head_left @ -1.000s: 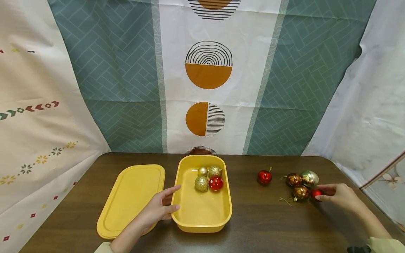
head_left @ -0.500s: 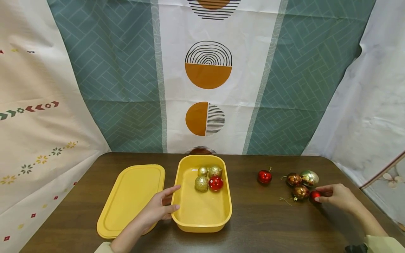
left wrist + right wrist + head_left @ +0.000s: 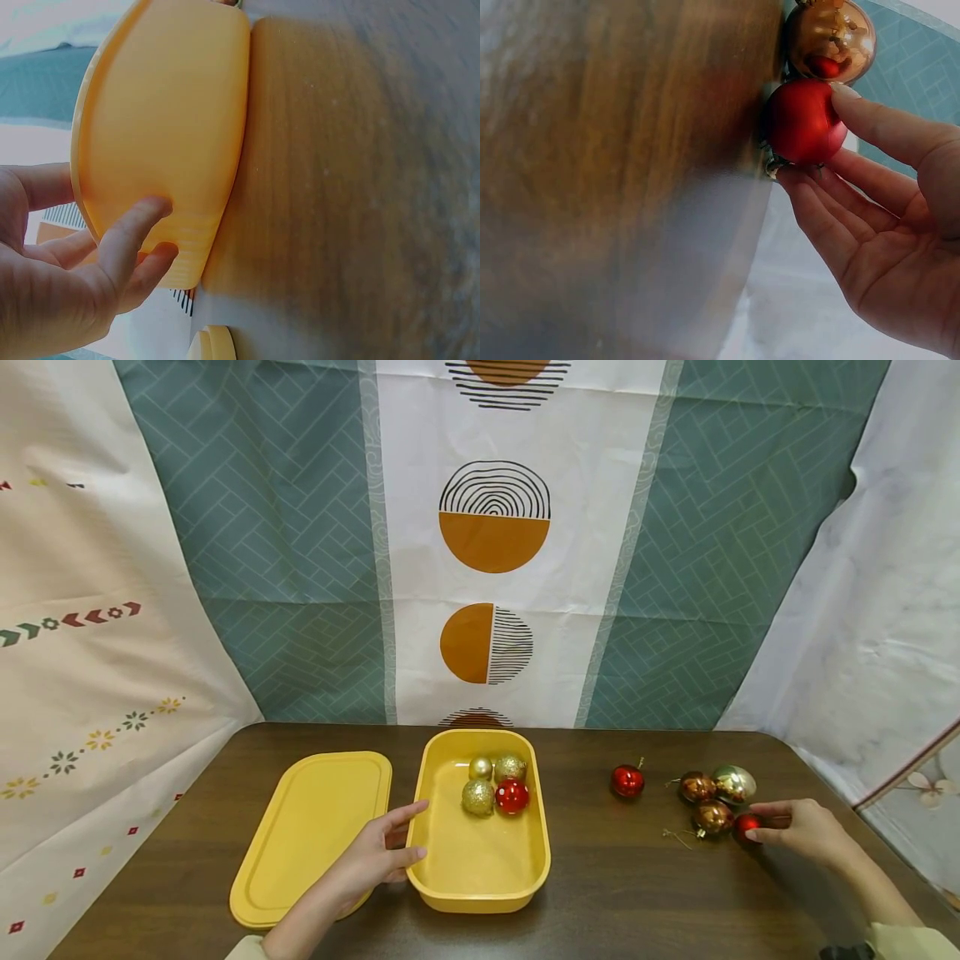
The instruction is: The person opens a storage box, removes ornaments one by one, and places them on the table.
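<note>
Spanning the dark brown, wood-grained table [image 3: 600,877] with arms well apart. Touching the left side of the deep yellow, round-cornered plastic tray [image 3: 480,864] with the left hand [image 3: 372,853], digits spread, not wrapped round the rim. Judging by the thin wall, probably stiff and light, so easy to nudge along; best steadied by the rim. Note also the flat yellow plastic lid [image 3: 315,827] lying left of the tray, partly hidden by the left arm. Far over on the right, beside a large, glossy, pale green-gold ball [image 3: 735,783] and two smaller shiny copper-brown balls [image 3: 712,817], pinching the small matte red ball [image 3: 802,124] between thumb and fingertips of the right hand [image 3: 804,829]. Cannot tell whether lifted off the tabletop or touching the nearer copper-brown one. Most likely hollow, rigid and very light, less slippery than those glossy neighbours, yet ready to roll from an off-centre touch and perhaps crack under a hard squeeze. Best taken across the widest part, from opposite sides, gently.
</note>
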Demonstrator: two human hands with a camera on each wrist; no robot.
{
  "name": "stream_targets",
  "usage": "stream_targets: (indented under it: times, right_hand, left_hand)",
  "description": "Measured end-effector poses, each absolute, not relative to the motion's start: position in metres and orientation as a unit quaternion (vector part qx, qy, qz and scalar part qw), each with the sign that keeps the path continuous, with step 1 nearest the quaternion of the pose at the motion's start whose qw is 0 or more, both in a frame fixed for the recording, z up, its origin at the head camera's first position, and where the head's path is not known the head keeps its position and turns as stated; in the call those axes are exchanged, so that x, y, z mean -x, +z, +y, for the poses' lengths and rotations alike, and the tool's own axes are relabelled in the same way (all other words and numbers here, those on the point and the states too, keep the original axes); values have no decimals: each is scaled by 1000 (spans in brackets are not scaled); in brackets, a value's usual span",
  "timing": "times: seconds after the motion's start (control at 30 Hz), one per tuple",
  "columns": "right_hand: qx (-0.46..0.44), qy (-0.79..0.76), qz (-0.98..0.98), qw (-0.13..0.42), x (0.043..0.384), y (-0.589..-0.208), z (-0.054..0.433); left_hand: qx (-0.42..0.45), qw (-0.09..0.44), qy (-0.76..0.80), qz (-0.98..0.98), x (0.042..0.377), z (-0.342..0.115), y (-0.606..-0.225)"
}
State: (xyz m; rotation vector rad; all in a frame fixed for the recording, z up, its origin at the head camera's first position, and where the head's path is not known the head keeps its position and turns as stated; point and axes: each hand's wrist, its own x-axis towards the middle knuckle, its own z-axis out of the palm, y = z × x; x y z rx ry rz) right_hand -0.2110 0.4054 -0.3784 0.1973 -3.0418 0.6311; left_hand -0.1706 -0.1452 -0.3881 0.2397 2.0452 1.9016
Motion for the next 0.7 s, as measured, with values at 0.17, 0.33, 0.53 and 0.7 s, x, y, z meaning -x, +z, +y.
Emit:
stream_targets:
  times: [0.17,0.33,0.53,0.7]
  right_hand:
    - [-64,199,-978,25,209,-375,405]
    - [-74,196,-977,51,205,-368,401]
    - [-89,205,-972,77,203,-353,378]
    - [-122,218,-964,97,204,-344,349]
  left_hand:
    - [-85,169,669,719,170,-146,-388]
    - [-87,169,669,718,170,-146,-387]
    - [-86,168,669,719,169,-147,-386]
    - [-86,167,665,722,170,-147,-388]
